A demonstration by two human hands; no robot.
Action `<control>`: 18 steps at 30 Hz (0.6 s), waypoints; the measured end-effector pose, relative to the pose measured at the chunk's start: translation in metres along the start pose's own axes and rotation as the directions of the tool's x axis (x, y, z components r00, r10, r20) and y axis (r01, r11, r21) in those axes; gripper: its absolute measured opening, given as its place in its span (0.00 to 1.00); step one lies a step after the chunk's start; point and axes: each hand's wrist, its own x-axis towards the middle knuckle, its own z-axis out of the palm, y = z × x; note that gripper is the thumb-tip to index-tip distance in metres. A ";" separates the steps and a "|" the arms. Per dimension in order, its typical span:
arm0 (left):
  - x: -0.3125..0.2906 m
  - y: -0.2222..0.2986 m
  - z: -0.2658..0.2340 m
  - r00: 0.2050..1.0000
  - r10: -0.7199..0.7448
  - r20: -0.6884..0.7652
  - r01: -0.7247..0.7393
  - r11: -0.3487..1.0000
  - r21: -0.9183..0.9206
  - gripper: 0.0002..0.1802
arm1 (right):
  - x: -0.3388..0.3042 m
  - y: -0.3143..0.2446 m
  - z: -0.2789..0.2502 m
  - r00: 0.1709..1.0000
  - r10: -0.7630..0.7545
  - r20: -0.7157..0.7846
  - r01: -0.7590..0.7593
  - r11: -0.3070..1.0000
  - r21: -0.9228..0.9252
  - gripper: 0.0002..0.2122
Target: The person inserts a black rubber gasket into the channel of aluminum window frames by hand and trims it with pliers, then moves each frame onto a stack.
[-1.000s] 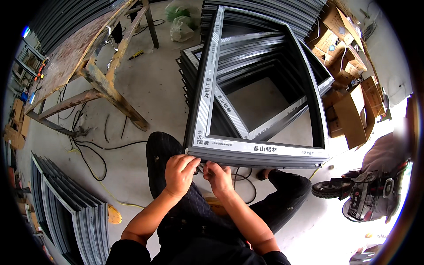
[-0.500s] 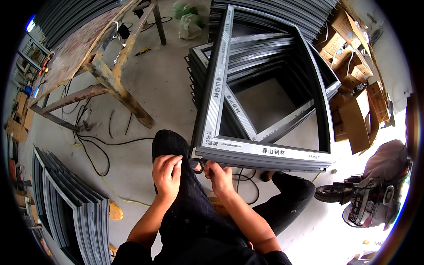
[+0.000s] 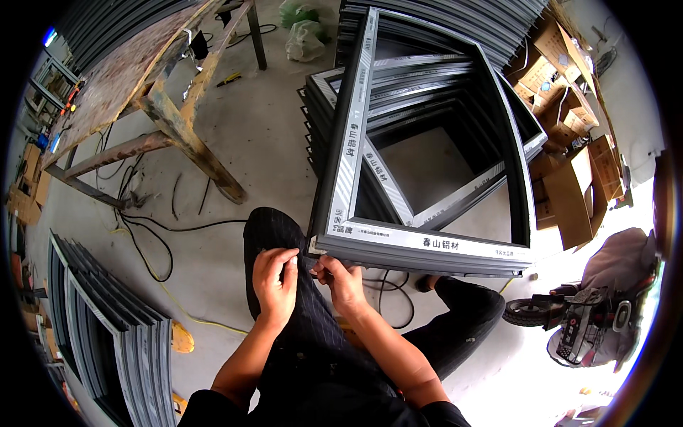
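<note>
A dark grey window frame (image 3: 441, 243) with pale protective film lies on top of a stack of similar frames (image 3: 388, 174), turned at an angle to them. Its near left corner points toward me, just above my hands. My left hand (image 3: 276, 285) is closed in a pinch left of that corner; whatever its fingertips hold is too small to make out. Just below the corner, my right hand (image 3: 341, 282) has its fingers curled together, by the frame's lower edge. Something small and dark shows at its fingertips, but its kind is unclear.
A worn workbench (image 3: 117, 89) stands at the left, with cables (image 3: 167, 229) across the floor below. More frames (image 3: 139, 363) lean at the lower left. Cardboard boxes (image 3: 573, 188) and a parked two-wheeler (image 3: 583, 313) are at the right. Long grey profiles (image 3: 455, 21) lie behind the stack.
My right hand has shifted slightly left, closer to my left hand. The left hand has moved a little right toward the frame's corner. The frame stays in place.
</note>
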 end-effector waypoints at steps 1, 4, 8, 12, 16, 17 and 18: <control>0.000 0.001 0.003 1.000 -0.011 -0.011 0.010 1.000 -0.013 0.06 | 0.001 0.001 -0.001 1.000 -0.012 -0.001 0.012 1.000 0.000 0.06; 0.000 0.009 0.016 0.998 -0.061 0.022 0.062 0.998 -0.022 0.12 | 0.000 -0.004 -0.002 0.999 -0.027 -0.018 0.027 1.000 0.006 0.06; -0.010 -0.008 0.031 0.970 -0.223 0.100 0.241 0.943 -0.229 0.12 | -0.011 -0.029 -0.027 0.991 -0.028 -0.129 0.041 0.994 0.100 0.07; -0.011 -0.009 0.028 0.913 -0.360 0.191 0.407 0.835 -0.371 0.10 | -0.030 -0.072 -0.108 0.952 -0.197 -0.233 0.181 0.979 -0.088 0.07; -0.013 -0.017 0.033 0.885 -0.386 0.261 0.465 0.749 -0.472 0.11 | -0.055 -0.118 -0.193 0.860 -0.330 -0.389 0.309 0.944 -0.117 0.07; -0.012 -0.016 0.033 0.880 -0.397 0.262 0.475 0.748 -0.464 0.11 | -0.058 -0.126 -0.206 0.849 -0.343 -0.402 0.323 0.939 -0.120 0.07; -0.011 -0.015 0.032 0.876 -0.391 0.282 0.482 0.737 -0.474 0.12 | -0.061 -0.132 -0.211 0.838 -0.354 -0.415 0.336 0.934 -0.118 0.07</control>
